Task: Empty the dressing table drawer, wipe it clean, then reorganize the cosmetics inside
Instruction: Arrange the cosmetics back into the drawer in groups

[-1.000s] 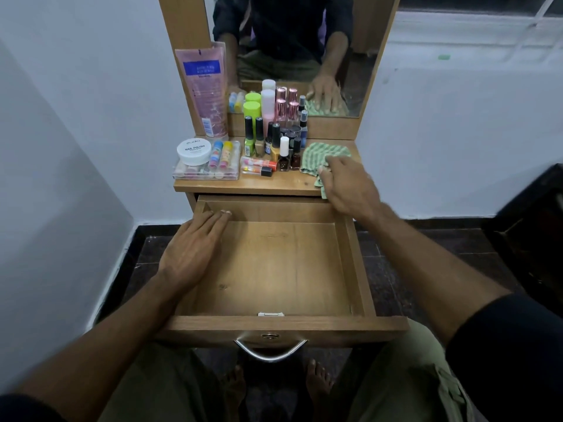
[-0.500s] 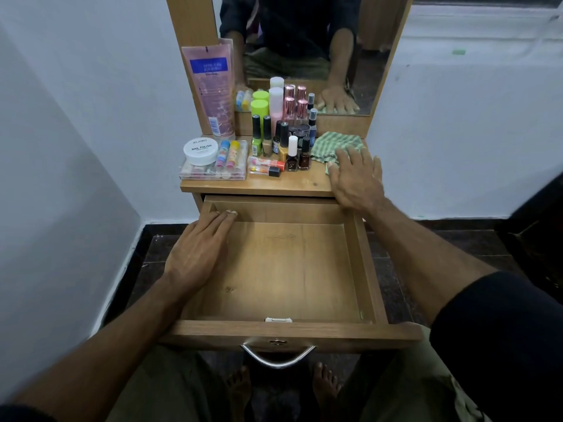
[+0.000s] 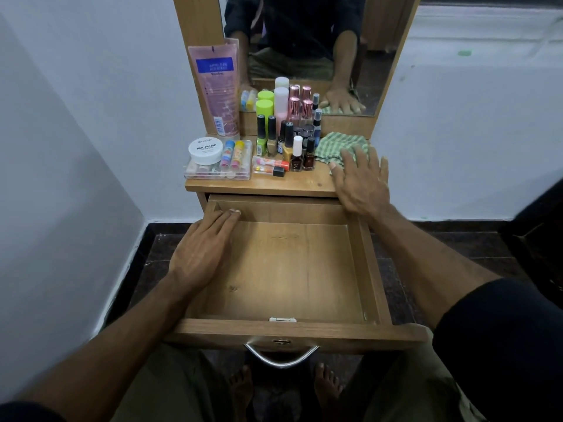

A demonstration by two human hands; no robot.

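Right hand lies flat, fingers spread, on the green checked cloth. Left hand rests flat, fingers together, on the open wooden drawer wall.

Dim, soft indoor light; sharp centre, wide-angle bending at edges.

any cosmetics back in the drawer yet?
No, the drawer holds nothing; the cosmetics all stand on the tabletop.

The white jar's lid reads "zudio" and "NAIL POLISH"; the pink tube's blue label stays illegible.
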